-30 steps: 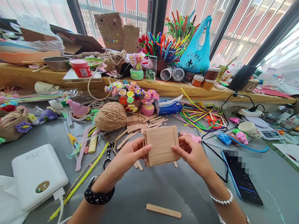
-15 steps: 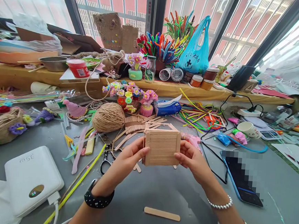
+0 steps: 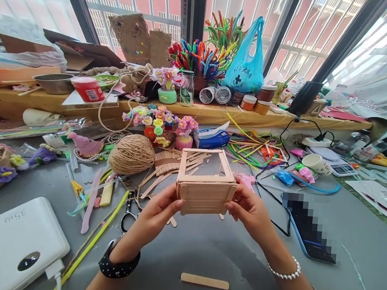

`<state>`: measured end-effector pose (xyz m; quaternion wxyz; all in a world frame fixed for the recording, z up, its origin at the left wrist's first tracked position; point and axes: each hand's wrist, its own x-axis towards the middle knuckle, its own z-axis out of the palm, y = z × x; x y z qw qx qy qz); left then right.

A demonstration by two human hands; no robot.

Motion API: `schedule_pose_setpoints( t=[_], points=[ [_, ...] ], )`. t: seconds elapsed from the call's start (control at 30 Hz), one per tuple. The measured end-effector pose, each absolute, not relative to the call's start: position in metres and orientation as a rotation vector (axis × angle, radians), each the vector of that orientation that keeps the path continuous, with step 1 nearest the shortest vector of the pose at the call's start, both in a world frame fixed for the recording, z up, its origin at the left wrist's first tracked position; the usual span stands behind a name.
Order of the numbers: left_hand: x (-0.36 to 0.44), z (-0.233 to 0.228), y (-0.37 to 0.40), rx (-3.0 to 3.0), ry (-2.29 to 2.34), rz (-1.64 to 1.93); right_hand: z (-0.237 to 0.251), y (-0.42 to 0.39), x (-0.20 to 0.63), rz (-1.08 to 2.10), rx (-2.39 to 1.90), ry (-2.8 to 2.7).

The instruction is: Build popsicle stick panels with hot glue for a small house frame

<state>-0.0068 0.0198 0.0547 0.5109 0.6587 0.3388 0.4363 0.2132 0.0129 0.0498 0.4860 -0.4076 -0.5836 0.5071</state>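
A small open box made of popsicle sticks (image 3: 204, 195) hangs just above the grey table, gripped from both sides. My left hand (image 3: 156, 213) pinches its left wall and my right hand (image 3: 247, 209) pinches its right wall. The box's open frame faces up and away from me, and its slatted near wall faces me. A single loose popsicle stick (image 3: 204, 281) lies on the table below my wrists. More loose sticks (image 3: 170, 161) are heaped behind the box.
A ball of twine (image 3: 131, 153), scissors (image 3: 128, 207) and pipe cleaners lie to the left. A white power bank (image 3: 18, 238) sits at the lower left, a phone (image 3: 307, 227) at the right. Craft flowers (image 3: 158, 120) and jars crowd the far shelf.
Both hands have tipped the stick box from showing a flat slatted face to showing its open top. The view has shifted slightly right.
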Motion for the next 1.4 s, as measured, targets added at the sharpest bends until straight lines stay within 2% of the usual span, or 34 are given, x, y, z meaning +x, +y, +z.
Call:
schedule_pose_setpoints(
  t=[0.37,0.53,0.87,1.4],
  points=[
    [-0.004,0.057,0.020,1.640,0.842,1.119,0.050,0.011,0.211,1.216,-1.019,-1.399],
    [0.000,0.055,0.023,1.436,0.915,1.219,0.050,0.014,0.211,1.250,-1.039,-1.350],
    [0.002,0.057,0.023,1.245,0.949,1.086,0.048,0.017,0.210,1.417,-1.079,-1.204],
    [0.003,0.058,0.022,1.178,0.940,1.074,0.048,0.017,0.211,1.424,-1.087,-1.191]
  ],
)
